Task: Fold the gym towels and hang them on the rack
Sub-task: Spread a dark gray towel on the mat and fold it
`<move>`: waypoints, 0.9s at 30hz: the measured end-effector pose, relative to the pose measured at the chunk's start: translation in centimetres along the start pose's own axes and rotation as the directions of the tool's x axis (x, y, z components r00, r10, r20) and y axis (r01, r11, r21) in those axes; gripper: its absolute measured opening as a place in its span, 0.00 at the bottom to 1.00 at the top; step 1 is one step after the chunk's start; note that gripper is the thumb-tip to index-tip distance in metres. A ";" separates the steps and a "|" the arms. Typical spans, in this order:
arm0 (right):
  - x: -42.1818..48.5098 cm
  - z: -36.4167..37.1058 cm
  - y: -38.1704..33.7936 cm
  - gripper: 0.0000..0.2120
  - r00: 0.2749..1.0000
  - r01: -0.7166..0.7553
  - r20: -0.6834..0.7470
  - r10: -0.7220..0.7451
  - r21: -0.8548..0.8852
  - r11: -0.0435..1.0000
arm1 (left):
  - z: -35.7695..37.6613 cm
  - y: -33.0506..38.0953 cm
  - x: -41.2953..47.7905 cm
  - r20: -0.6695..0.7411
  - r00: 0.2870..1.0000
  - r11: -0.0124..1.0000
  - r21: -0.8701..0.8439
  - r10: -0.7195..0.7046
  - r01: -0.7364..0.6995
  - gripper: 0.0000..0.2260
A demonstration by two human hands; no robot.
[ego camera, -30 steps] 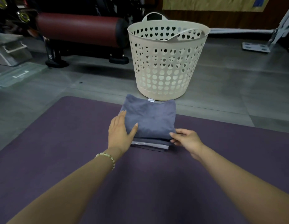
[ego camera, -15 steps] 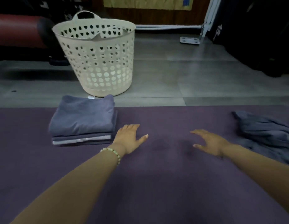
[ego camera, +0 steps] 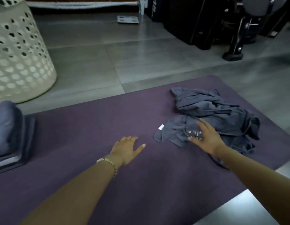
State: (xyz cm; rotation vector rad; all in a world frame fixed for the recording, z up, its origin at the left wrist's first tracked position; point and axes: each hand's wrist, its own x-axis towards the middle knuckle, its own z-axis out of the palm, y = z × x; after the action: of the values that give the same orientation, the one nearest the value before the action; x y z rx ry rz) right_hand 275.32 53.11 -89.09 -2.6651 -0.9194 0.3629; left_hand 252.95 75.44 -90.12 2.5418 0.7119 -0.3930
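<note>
The person's left hand (ego camera: 127, 147) sits low in the middle of the view, palm down on a purple exercise mat (ego camera: 92, 127). Its fingers are straight and slightly spread, pointing toward two o'clock, and it holds nothing. A beaded bracelet (ego camera: 108, 163) circles that wrist. The right hand (ego camera: 205, 137), at three o'clock from the left one, is also flat and wide open. Its fingers are stretched over the near edge of a heap of crumpled grey towels (ego camera: 222, 114), partly covering some pale printed lettering that is too blurred to read. No cloth is pinched or gripped, and whether the palm presses down cannot be told.

At nine o'clock in the view, cut off by the frame edge, a stack of folded towels (ego camera: 9, 132) lies on the mat. Behind it, toward ten o'clock, a cream plastic laundry basket (ego camera: 16, 59) with cut-out holes stands on the grey tiled floor (ego camera: 124, 59). A small white tag (ego camera: 161, 127) shows on the unfolded heap's left corner. A metal floor plate (ego camera: 127, 19) lies at twelve o'clock, and black gym equipment (ego camera: 205, 21) fills the one to two o'clock corner.

The mat's far edge runs from nine o'clock up toward two o'clock. Its right corner ends just past the heap, where the floor shows again at four o'clock. Bare mat lies between the folded stack and the left hand.
</note>
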 end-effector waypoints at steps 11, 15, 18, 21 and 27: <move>8.8 -5.7 3.6 0.41 0.990 -0.023 -0.137 0.009 -0.102 0.995 | 3.9 3.9 5.4 0.147 0.986 0.996 -0.017 -0.081 0.084 0.30; 10.5 -6.3 3.7 0.44 0.996 0.085 0.047 -0.073 -0.385 0.919 | 3.6 2.8 5.8 0.192 0.978 0.996 -0.025 -0.079 0.085 0.28; 11.2 -5.9 3.5 0.45 0.985 -0.028 0.136 0.109 -0.498 0.867 | 2.8 2.7 6.2 0.235 0.969 0.995 -0.052 -0.075 0.090 0.27; 10.6 -4.5 3.6 0.44 0.979 -0.003 0.158 0.126 -0.612 0.791 | 2.6 3.2 5.9 0.261 0.963 0.994 -0.071 -0.065 0.087 0.27; 9.3 -1.9 3.6 0.39 0.995 -0.016 0.086 0.058 -0.428 0.904 | 2.6 3.1 5.3 0.297 0.953 0.973 -0.200 -0.056 0.119 0.26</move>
State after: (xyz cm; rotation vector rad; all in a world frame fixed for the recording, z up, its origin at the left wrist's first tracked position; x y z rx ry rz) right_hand 285.07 55.88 -89.88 -3.0902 -1.0861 0.3328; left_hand 258.66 73.99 -93.23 2.1934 0.7143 -0.6653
